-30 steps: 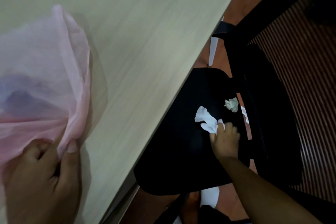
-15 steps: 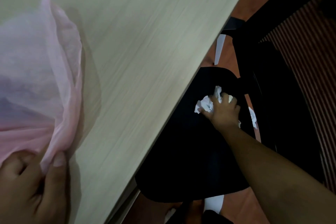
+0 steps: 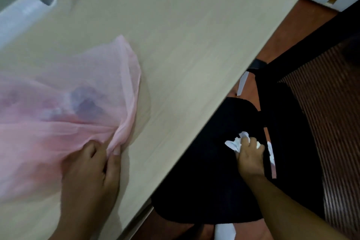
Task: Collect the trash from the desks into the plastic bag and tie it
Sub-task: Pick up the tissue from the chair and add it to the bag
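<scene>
Two hands, both occupied. Left hand [image 3: 91, 163]: pinches the bunched mouth of the pink plastic bag [image 3: 58, 119], which lies on the desk [image 3: 194, 45]. Right hand [image 3: 250, 154]: fingers curled round crumpled white paper [image 3: 236, 142] over the black chair seat [image 3: 204, 181]. Risk: the loose wad may shed pieces, and the bunched mouth may block entry. Beyond: a paper strip [image 3: 241, 84] on the floor.

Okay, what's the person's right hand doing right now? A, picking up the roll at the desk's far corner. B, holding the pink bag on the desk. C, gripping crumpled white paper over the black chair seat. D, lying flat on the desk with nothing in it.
C: the right hand grips crumpled white paper over the black chair seat; the left hand holds the pink bag.
</scene>
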{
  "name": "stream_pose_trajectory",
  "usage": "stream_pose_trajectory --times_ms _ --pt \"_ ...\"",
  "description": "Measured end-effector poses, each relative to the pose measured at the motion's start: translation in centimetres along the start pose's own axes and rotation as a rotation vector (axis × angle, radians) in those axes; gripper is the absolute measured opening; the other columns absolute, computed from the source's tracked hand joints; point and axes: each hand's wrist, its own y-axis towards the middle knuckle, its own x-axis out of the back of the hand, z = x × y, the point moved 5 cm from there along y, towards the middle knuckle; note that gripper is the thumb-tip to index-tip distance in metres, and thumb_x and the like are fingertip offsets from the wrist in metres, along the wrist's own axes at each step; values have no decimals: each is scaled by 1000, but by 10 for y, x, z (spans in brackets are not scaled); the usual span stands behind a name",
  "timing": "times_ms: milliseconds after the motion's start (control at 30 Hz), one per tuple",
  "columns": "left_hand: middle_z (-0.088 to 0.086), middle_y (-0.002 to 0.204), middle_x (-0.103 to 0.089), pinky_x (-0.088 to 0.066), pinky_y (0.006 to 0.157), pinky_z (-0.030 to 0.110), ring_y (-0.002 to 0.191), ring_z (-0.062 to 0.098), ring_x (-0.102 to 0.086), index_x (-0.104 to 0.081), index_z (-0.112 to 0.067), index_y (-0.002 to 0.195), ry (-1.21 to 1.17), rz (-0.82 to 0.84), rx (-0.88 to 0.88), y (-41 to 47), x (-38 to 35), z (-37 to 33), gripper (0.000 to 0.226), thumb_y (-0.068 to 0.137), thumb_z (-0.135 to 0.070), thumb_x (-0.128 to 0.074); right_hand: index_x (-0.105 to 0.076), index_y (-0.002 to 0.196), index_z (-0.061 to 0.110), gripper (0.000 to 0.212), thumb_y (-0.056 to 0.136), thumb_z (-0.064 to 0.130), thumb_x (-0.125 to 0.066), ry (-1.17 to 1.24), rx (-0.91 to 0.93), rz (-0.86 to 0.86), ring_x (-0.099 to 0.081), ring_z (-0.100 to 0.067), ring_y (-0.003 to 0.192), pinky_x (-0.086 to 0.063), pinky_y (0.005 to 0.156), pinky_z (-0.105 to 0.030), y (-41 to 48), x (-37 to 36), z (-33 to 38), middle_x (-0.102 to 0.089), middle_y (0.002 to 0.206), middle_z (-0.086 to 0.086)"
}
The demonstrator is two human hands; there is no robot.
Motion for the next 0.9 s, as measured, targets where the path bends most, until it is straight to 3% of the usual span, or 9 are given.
stream_pose_trajectory --times_ms 100,233,300,400,500,600,767,833,900 --pt "8 75 -55 -40 71 44 74 36 -56 -61 -14 89 -46 2 -32 -4 15 -19 26 96 -30 -42 -45 105 -2 77 41 -6 -89 52 -18 -77 -50 -37 71 -48 58 -46 -43 51 1 -55 84 -22" --pt "11 84 -64 -44 74 42 81 35 -61 -64 -8 97 -205 50 -26 -8 22 -13 32 96 -29 -40 -58 109 3 27 82 5 -57 -107 182 -232 -48 -37 94 -40 77 -51 -79 129 23 -51 100 -17" --pt "11 85 -64 -44 73 40 82 34 -60 -60 -11 91 -352 32 -4 -11 43 -18 30 101 -27 -38 -64 106 7 33 84 13 -41 -253 269 -290 -44 -32 99 -34 78 -47 -97 161 36 -50 102 -11" --pt "-1 66 -52 -38 62 38 69 31 -53 -46 -19 78 -471 0 83 -20 92 -11 30 104 -33 -38 -66 98 7 27 77 4 -51 -298 342 -404 -45 -34 97 -35 74 -46 -130 209 65 -53 105 -14" --pt "1 62 -52 -42 61 40 66 33 -52 -43 -22 77 -526 -84 109 -28 150 1 30 102 -38 -39 -68 89 7 29 77 -3 -43 -225 464 -569 -47 -36 96 -37 73 -47 -161 257 111 -55 105 -19" --pt "2 64 -54 -43 61 40 66 32 -52 -43 -20 74 -571 -203 143 -34 206 17 34 102 -41 -40 -66 104 5 36 91 10 -33 -12 645 -733 -43 -34 98 -32 77 -47 -185 312 172 -58 106 -18" --pt "-5 57 -43 -33 55 30 52 9 -39 -39 -17 69 -689 -338 199 -52 269 45 38 103 -34 -41 -60 118 7 51 93 27 -20 106 1043 -551 -48 -34 100 -36 85 -44 -226 348 283 -58 118 -12" --pt "-7 57 -47 -34 52 21 51 3 -45 -44 -17 69 -734 -367 254 -60 283 58 37 103 -31 -42 -55 123 8 51 91 35 -26 169 1102 -402 -47 -36 99 -37 85 -44 -240 349 313 -54 120 -13" --pt "-3 62 -55 -43 60 25 59 9 -52 -55 -11 79 -761 -372 276 -69 291 70 34 102 -32 -42 -46 135 13 51 93 40 -36 144 1081 -237 -42 -38 112 -27 93 -40 -241 342 345 -45 134 -13"
